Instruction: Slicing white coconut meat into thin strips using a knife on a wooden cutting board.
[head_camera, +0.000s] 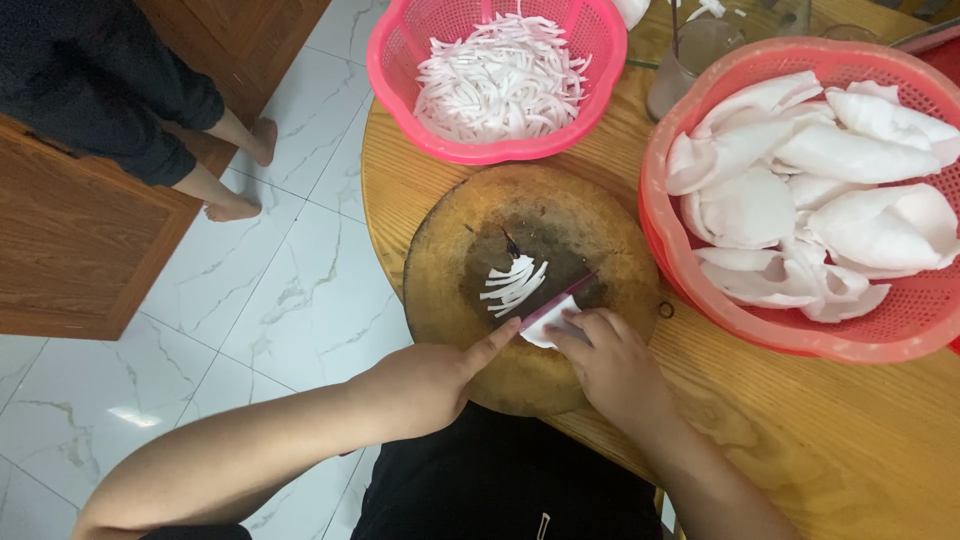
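A white coconut-flesh piece (545, 328) is lying on the round wooden chopping board (450, 270), near the board's edge closest to the person. The right hand (612, 365) is pressing down on it, fingers curled narrow with the fingertips (570, 325) resting on the piece. A pink-bladed knife (560, 300) is lying against the piece's far side, its blade slanting across the board. The left hand (425, 380) is closing around the knife's handle, the forefinger stretching out along the back of the blade; the handle itself is hidden inside the fist.

Just beyond the blade, a small heap of white cut strips (515, 285) is sitting on the dark, worn middle of the board.

The board is resting on a round wooden table (820, 440). At the far side, a pink plastic basket (395, 70) is holding a pile of thin white strips. To the right, touching or just beside the board, a larger red plastic basket (720, 305) is holding broad white pieces of uncut flesh. A clear glass (690, 60) is standing between the two baskets.

On the marble-tiled floor (250, 320) to the left, another person's bare feet (245, 175) are showing beside a wooden cabinet (70, 250).
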